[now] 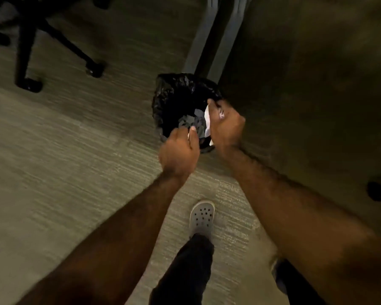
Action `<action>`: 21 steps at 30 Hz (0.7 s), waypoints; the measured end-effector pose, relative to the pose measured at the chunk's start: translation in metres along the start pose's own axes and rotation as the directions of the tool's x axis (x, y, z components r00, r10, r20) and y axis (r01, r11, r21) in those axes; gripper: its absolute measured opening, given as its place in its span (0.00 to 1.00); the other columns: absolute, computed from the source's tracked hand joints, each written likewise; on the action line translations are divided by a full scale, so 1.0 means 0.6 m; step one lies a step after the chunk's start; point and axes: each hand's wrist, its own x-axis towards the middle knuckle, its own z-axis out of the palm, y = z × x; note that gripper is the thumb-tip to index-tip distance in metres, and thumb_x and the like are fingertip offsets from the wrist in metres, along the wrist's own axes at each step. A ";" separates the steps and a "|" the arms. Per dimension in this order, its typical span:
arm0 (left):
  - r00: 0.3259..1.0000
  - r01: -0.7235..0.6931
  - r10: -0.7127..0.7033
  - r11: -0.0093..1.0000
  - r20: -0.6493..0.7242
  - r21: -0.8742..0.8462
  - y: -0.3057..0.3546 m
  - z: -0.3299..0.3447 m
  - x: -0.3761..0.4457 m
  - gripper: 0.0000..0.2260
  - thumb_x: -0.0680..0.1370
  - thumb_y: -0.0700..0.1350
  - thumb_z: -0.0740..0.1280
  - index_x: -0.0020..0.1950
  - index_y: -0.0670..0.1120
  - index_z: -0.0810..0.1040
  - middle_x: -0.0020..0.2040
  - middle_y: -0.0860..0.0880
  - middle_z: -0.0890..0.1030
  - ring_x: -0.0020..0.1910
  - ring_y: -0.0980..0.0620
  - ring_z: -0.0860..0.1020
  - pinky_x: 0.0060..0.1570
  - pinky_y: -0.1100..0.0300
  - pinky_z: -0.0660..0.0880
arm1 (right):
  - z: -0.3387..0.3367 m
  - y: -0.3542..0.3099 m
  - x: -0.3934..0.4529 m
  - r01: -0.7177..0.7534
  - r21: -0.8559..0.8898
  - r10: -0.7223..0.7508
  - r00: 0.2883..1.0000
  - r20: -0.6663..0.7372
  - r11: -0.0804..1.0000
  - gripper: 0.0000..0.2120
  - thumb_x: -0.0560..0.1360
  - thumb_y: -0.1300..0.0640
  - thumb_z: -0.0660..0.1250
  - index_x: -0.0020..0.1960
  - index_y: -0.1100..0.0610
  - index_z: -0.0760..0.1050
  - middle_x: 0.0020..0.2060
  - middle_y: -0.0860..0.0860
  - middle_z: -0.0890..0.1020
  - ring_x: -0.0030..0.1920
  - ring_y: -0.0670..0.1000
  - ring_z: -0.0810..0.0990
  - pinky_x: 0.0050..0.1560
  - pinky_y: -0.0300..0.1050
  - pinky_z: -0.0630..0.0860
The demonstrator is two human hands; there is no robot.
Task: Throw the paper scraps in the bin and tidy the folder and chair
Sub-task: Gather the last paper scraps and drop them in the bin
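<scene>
Both hands hover over the black-lined bin (180,102) at frame centre. The right hand (226,126) grips white paper scraps (207,123); the left hand (178,150) pinches a small scrap (188,135).

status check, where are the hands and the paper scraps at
Both hands over the bin: right hand holds white paper scraps, left hand pinches a small scrap. Some scraps already inside. Nothing blocking; chair base far left.

Bin (163,102) mouth open above; desk leg (209,40) behind.
</scene>
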 end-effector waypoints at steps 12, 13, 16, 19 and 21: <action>0.972 0.053 -0.082 0.990 0.222 0.133 -0.133 0.202 0.126 0.26 0.80 0.55 0.54 0.73 0.41 0.65 0.71 0.37 0.67 0.66 0.37 0.69 0.63 0.45 0.68 | 0.168 0.167 0.069 0.165 -0.466 0.077 0.886 0.458 0.869 0.25 0.81 0.40 0.48 0.72 0.50 0.66 0.71 0.56 0.68 0.71 0.57 0.66 0.69 0.51 0.65; 0.965 0.040 -0.079 0.987 0.249 0.156 -0.138 0.203 0.122 0.26 0.80 0.55 0.53 0.75 0.43 0.63 0.75 0.38 0.63 0.70 0.37 0.65 0.66 0.45 0.65 | 0.164 0.170 0.063 0.206 -0.500 0.063 0.881 0.469 0.841 0.25 0.81 0.41 0.48 0.73 0.50 0.66 0.72 0.55 0.67 0.72 0.56 0.64 0.70 0.51 0.62; 0.955 -0.034 -0.023 0.982 0.296 0.187 -0.142 0.187 0.102 0.28 0.79 0.56 0.48 0.76 0.45 0.61 0.78 0.40 0.58 0.76 0.39 0.58 0.72 0.42 0.57 | 0.141 0.156 0.046 0.320 -0.510 -0.025 0.864 0.503 0.799 0.25 0.82 0.43 0.47 0.73 0.53 0.65 0.72 0.55 0.67 0.72 0.56 0.63 0.71 0.51 0.60; 0.944 -0.057 -0.019 0.974 0.329 0.220 -0.129 0.154 0.085 0.29 0.79 0.55 0.46 0.77 0.44 0.59 0.79 0.41 0.57 0.77 0.40 0.56 0.74 0.43 0.53 | 0.111 0.125 0.028 0.390 -0.510 -0.083 0.848 0.524 0.767 0.25 0.82 0.44 0.48 0.73 0.55 0.66 0.70 0.56 0.70 0.70 0.55 0.66 0.69 0.49 0.62; 0.935 -0.043 -0.038 0.975 0.353 0.219 -0.110 0.125 0.076 0.29 0.80 0.55 0.45 0.78 0.43 0.56 0.79 0.41 0.55 0.77 0.41 0.54 0.74 0.44 0.51 | 0.082 0.101 0.020 0.415 -0.521 -0.088 0.837 0.540 0.746 0.25 0.82 0.43 0.47 0.73 0.54 0.65 0.70 0.55 0.70 0.70 0.55 0.67 0.69 0.50 0.63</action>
